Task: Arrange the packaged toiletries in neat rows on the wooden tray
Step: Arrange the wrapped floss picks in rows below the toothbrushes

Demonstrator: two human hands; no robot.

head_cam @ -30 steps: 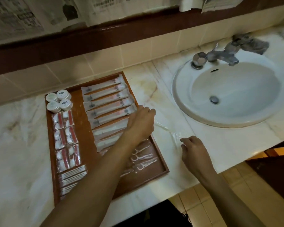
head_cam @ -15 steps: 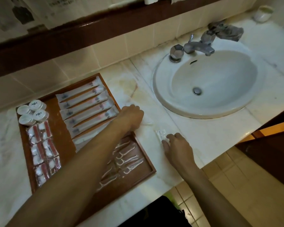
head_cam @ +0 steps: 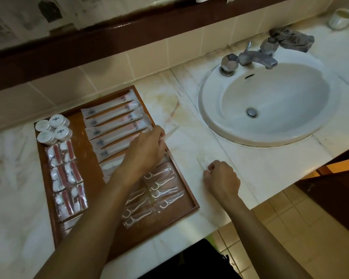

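The wooden tray (head_cam: 80,143) lies on the marble counter. It holds round white pots (head_cam: 53,129), red-and-white packets (head_cam: 66,178), long white sachets (head_cam: 112,121) in a row, and wrapped floss picks (head_cam: 159,191). My left hand (head_cam: 147,150) hovers over the tray's right edge with fingers curled, pinching a long clear packet (head_cam: 172,131) whose end sticks out over the counter. To the right of the tray, my right hand (head_cam: 222,179) rests on the counter and grips a small clear packet (head_cam: 203,160).
A white sink (head_cam: 270,103) with a metal tap (head_cam: 254,58) fills the counter's right side. A grey cloth (head_cam: 292,38) and a white cup (head_cam: 341,18) sit behind it. The counter's front edge (head_cam: 226,222) drops to a tiled floor.
My right hand has come down onto the small clear packet beside the tray and closed its fingers on it. My left hand stays at the tray's right edge.
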